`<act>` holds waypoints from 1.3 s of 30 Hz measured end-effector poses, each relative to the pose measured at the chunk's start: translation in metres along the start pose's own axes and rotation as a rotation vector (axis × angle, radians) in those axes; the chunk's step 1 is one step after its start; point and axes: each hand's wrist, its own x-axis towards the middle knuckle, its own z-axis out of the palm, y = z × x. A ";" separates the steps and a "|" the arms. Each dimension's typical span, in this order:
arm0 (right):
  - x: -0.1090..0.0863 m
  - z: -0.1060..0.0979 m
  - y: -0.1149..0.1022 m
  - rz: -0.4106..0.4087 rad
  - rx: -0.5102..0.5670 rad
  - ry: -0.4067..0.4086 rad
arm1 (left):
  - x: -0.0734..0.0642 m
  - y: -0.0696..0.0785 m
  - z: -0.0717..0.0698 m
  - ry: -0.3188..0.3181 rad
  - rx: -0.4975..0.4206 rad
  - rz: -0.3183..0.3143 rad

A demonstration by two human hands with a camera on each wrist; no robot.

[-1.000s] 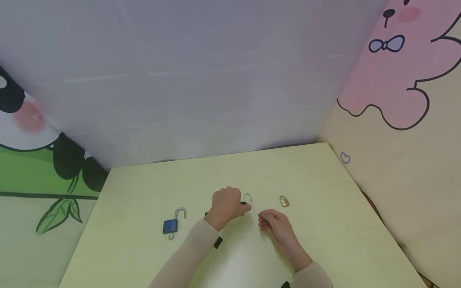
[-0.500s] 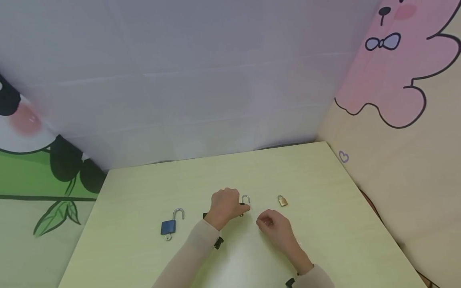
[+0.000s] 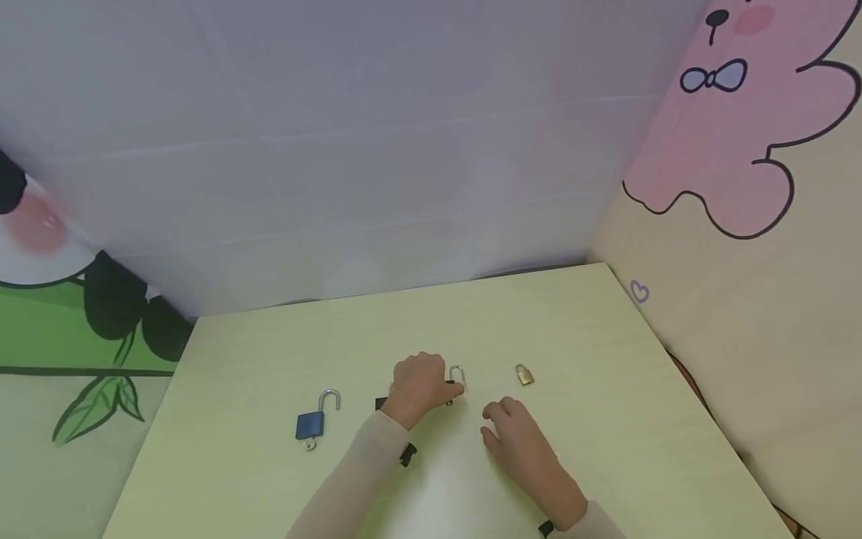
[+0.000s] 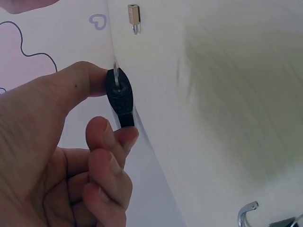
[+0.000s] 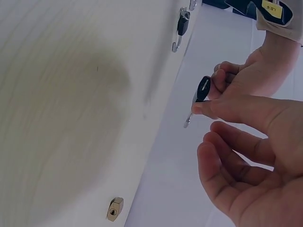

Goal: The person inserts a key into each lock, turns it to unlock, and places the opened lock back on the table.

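Observation:
My left hand [image 3: 419, 388] pinches a small black padlock [image 4: 120, 101] between thumb and fingers. Its silver shackle [image 3: 458, 370] stands open, pointing away from me in the head view. A thin silver piece, seen edge-on, juts from the padlock's bottom in the left wrist view. To the right, my right hand [image 3: 524, 445] hovers apart from the padlock, thumb and fingers loosely bent with nothing between them. In the right wrist view its thumb overlaps the padlock. Another black padlock [image 5: 183, 23] lies left of my left hand, partly hidden by it in the head view.
On the table [image 3: 269, 352], a blue padlock [image 3: 310, 425] with raised shackle and a key in it lies at the left. A small brass padlock [image 3: 524, 375] lies beyond my right hand. Walls border the table's back and right edges.
My right hand's thumb and fingers, closer together before, have spread apart, and the hand has turned more palm-down. My left hand keeps hold of the black padlock. The head view has shifted slightly.

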 end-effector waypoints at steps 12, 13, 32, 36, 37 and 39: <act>-0.002 0.000 0.006 -0.016 0.046 -0.022 | 0.009 -0.006 0.025 -0.001 -0.015 -0.024; -0.003 0.000 0.006 -0.016 0.046 -0.025 | 0.010 -0.007 0.028 0.001 -0.019 -0.026; -0.009 -0.001 0.015 0.000 0.042 -0.046 | 0.012 -0.010 0.046 0.020 -0.076 -0.007; -0.011 -0.002 0.016 0.018 0.042 -0.053 | 0.013 -0.011 0.049 0.021 -0.062 -0.014; -0.011 -0.002 0.016 0.022 0.042 -0.054 | 0.013 -0.011 0.049 0.024 -0.056 -0.014; -0.012 -0.003 0.016 0.040 0.044 -0.059 | 0.013 -0.012 0.050 0.025 -0.045 -0.020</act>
